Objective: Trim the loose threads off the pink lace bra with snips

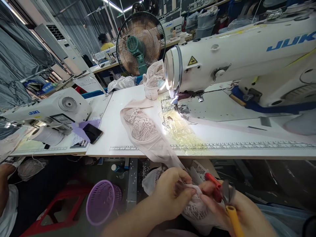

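We have the pale beige lace bra (144, 126) lying partly on the white sewing table (111, 125), with its smooth band running over the front edge down to our 2 hands. Our left hand (172, 194) is closed in a pinch on the garment, thumb against fingers. Our right hand (222, 205) pinches the fabric just beside it and also holds a cutting tool (228, 192) with 1 red and 1 yellow handle; it is blurred, but we take it for scissors.

Above the table, to the right of the lace cups, we see a white JUKI sewing machine (212, 62) with its lamp lit. Clear yellowish tape (181, 131) covers the tabletop near its needle area, and a printed black ruler scale (247, 145) runs along the front edge.

To our left, a dark smartphone (92, 133) rests on purple paper (80, 130). Below are a purple perforated plastic basket (100, 202) and a red plastic stool (59, 207). Behind the table stands a large round fan (140, 42) with a green motor.
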`<state>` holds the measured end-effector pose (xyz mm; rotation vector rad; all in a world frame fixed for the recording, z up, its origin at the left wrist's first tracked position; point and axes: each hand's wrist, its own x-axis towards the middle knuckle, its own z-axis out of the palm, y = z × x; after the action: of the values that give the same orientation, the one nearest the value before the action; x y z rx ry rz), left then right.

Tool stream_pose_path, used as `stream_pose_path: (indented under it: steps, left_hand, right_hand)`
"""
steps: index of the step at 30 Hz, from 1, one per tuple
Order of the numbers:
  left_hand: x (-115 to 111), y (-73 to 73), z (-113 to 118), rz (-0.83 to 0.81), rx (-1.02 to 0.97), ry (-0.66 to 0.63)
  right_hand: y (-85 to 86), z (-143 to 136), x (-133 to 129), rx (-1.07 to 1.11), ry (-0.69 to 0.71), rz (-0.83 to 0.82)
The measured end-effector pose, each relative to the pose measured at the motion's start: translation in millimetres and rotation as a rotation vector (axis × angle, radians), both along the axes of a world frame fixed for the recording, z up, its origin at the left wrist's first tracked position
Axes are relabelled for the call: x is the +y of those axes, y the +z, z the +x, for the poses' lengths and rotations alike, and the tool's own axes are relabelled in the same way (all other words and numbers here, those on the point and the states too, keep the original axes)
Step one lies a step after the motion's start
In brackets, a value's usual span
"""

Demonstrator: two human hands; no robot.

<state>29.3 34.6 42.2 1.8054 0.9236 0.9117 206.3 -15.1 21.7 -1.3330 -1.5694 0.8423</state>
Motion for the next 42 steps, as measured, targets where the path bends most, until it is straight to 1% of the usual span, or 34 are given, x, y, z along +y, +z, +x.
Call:
stream_pose_path:
  steps: [3,5,8,10,13,16,19,23,25,27,31,36,39,42]
  left_hand:
    - [-0.3,-2.2,1.2,0.082,0.006,-0.022]
    - [0.3,-2.3,2.4,0.085,0.011,-0.028]
    - [2.1,0.6,3.2,0.05,0.022,-0.034]
    - [3.5,3.7,2.8,0.049,0.011,-0.063]
    - [5.5,6.7,1.1,0.056,-0.022,-0.11]
    - [7.4,5.1,-1.3,-0.011,-0.01,-0.136]
    - [10.6,2.2,-3.9,-0.048,0.011,-0.195]
    - [17.1,5.4,-6.4,-0.005,0.13,-0.253]
    - [19.4,8.1,-6.7,0.042,0.197,-0.291]
    - [20.3,8.2,-5.9,0.081,0.214,-0.31]
    - [17.5,-1.6,-1.4,0.087,0.09,-0.265]
    - [8.7,-14.8,4.9,-0.001,-0.05,-0.159]
    - [3.5,-17.0,7.1,-0.037,-0.115,-0.091]
    - [0.6,-16.6,8.3,-0.078,-0.133,-0.066]
  right_hand:
    - [2.2,-2.8,2.0,0.084,-0.041,-0.076]
    - [3.5,-2.1,2.9,0.101,-0.054,-0.09]
    - [5.6,2.0,3.8,0.073,0.028,-0.016]
    - [7.0,5.3,4.2,0.067,0.066,0.033]
    - [8.2,10.0,4.2,0.038,0.113,0.064]
    - [6.5,14.5,4.0,-0.056,0.181,0.072]
    - [1.5,18.2,3.3,-0.137,0.217,0.095]
    - [-4.8,21.9,1.3,-0.164,0.256,0.121]
    - [-4.9,22.9,0.7,-0.169,0.268,0.114]
    - [-2.9,23.0,0.7,-0.176,0.284,0.089]
    - [2.1,21.9,2.0,-0.183,0.271,0.022]
    - [3.6,21.9,2.9,-0.123,0.205,0.027]
    - [5.2,20.5,3.0,-0.106,0.19,0.028]
    - [7.4,17.5,2.2,-0.082,0.158,0.012]
